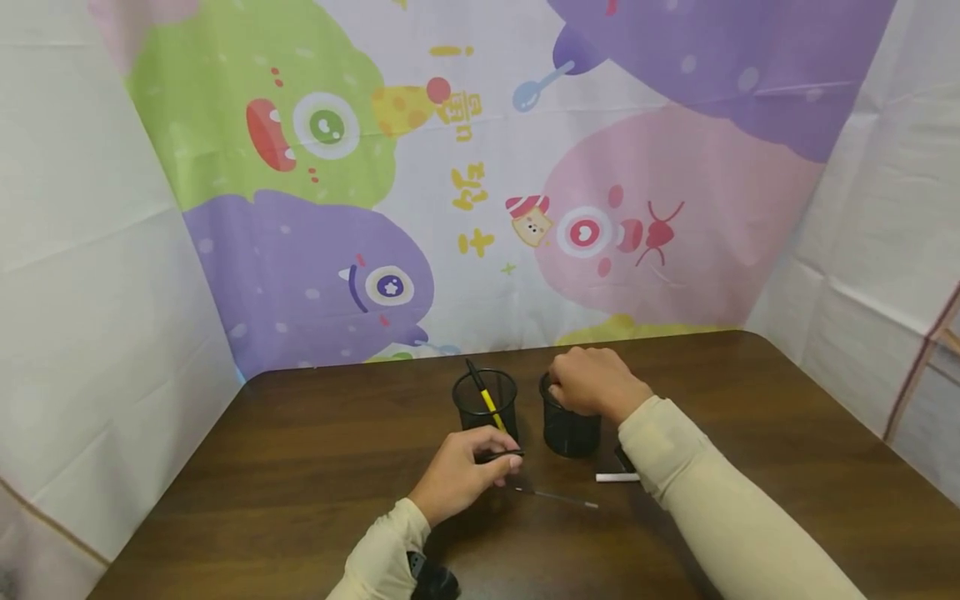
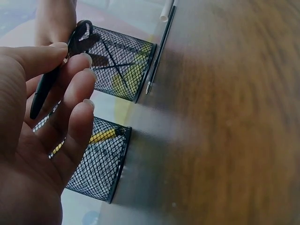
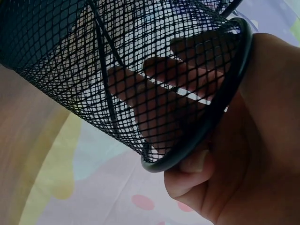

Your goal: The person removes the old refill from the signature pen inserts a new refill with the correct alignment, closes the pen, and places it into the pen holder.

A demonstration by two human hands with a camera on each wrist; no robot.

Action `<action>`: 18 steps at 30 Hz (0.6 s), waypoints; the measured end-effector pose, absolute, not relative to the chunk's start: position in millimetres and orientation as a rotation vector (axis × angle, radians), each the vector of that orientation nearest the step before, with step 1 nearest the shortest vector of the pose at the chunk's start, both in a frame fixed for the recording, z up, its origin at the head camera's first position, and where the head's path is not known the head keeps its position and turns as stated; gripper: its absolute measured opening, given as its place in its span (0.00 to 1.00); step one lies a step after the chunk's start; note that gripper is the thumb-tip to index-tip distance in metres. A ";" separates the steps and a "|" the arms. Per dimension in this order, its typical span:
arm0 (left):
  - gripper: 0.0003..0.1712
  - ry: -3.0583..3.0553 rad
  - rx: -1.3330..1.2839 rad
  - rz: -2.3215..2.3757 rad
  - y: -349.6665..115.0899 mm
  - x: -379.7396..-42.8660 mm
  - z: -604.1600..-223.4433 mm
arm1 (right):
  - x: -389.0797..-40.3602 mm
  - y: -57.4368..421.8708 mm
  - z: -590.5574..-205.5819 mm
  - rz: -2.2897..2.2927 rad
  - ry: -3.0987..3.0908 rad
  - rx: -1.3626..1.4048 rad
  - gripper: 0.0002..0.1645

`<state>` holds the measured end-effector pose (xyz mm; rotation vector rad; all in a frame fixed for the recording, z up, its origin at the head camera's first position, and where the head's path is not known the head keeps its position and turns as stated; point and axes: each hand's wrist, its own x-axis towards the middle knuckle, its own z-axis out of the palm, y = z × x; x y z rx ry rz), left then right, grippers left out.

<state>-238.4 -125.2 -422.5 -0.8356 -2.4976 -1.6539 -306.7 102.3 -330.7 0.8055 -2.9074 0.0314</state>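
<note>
Between the thumb and fingers of my left hand [image 1: 468, 467] I pinch a slim black pen part [image 2: 43, 96], tapered at its lower end; the grip hides some of it. My right hand [image 1: 596, 383] reaches over the rim of the right black mesh pen cup [image 1: 572, 433]. Through the mesh in the right wrist view, its fingers [image 3: 159, 105] reach loosely down inside, the thumb by the rim outside. Thin dark sticks [image 3: 105, 70] cross inside that cup. Left of it stands a second mesh cup [image 1: 457, 406], holding a yellow and black pen [image 1: 489, 400].
In front of the cups lies a thin pen refill [image 1: 558, 498] with a metal tip. A short white tube [image 1: 617, 477] lies beside my right sleeve. The brown wooden table [image 1: 330, 450] ends at a printed cartoon curtain [image 1: 480, 317]; white fabric hangs on both sides.
</note>
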 end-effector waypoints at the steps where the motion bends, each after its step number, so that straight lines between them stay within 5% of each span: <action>1: 0.05 -2.501 -0.835 -1.651 -125.0 -238.5 -422.6 | -306.9 102.4 -330.4 0.031 -2.920 0.802 0.13; 18: 0.05 -2.509 -0.840 -1.650 -125.3 -239.3 -421.7 | -315.8 100.5 -327.6 -0.082 -3.048 0.724 0.17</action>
